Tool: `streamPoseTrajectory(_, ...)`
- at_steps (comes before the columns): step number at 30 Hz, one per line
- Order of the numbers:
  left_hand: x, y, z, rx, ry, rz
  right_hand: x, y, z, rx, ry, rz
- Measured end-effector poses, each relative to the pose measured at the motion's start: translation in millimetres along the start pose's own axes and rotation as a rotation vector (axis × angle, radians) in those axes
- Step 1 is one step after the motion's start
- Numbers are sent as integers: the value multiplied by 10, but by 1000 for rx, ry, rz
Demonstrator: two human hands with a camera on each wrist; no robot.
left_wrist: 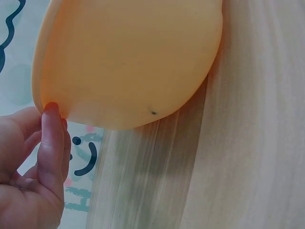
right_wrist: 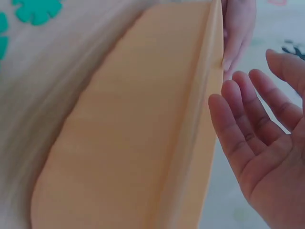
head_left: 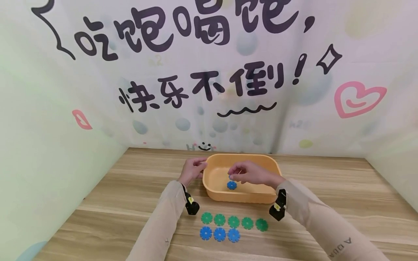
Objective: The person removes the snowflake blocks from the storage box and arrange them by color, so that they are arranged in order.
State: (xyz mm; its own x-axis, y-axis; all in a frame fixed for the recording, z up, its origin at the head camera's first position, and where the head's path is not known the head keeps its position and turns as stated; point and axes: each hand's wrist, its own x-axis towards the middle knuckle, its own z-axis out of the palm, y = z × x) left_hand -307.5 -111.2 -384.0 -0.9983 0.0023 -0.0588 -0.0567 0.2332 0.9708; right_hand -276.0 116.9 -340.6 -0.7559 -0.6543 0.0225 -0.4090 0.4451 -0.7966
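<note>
An orange basin (head_left: 212, 177) stands on the wooden table with one blue snowflake disc (head_left: 232, 185) on its floor. My left hand (head_left: 192, 170) pinches the basin's left rim; a fingertip (left_wrist: 50, 109) presses under the lip of the basin (left_wrist: 128, 62). Just above the disc, my right hand (head_left: 248, 173) hovers over the basin. In the right wrist view its palm and fingers (right_wrist: 267, 138) are spread and hold nothing, beside the basin wall (right_wrist: 128, 143).
Near the table's front edge lie a row of several green discs (head_left: 233, 221) and, below it, three blue discs (head_left: 219, 234). A green disc (right_wrist: 38, 9) shows by the basin. Printed backdrop walls (head_left: 209, 72) close in the back and sides.
</note>
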Motion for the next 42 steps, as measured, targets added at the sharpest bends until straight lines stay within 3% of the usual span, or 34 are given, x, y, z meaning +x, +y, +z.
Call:
streamPoseTrajectory(8, 7, -3, 14, 18, -11, -3, 147, 154, -52, 46, 13, 65)
streamPoseTrajectory(16, 8, -13, 18, 2, -16, -1, 253, 286, 55, 45, 27, 178)
streamPoseTrajectory(25, -2, -7, 17, -5, -19, -3, 328, 383, 146, -57, 41, 199)
streamPoseTrajectory(31, 3, -4, 3, -11, -21, 10, 345, 413, 156, -48, 6, 216)
streamPoseTrajectory(42, 7, -9, -13, -5, -19, -2, 373, 462, 193, -97, -41, 164)
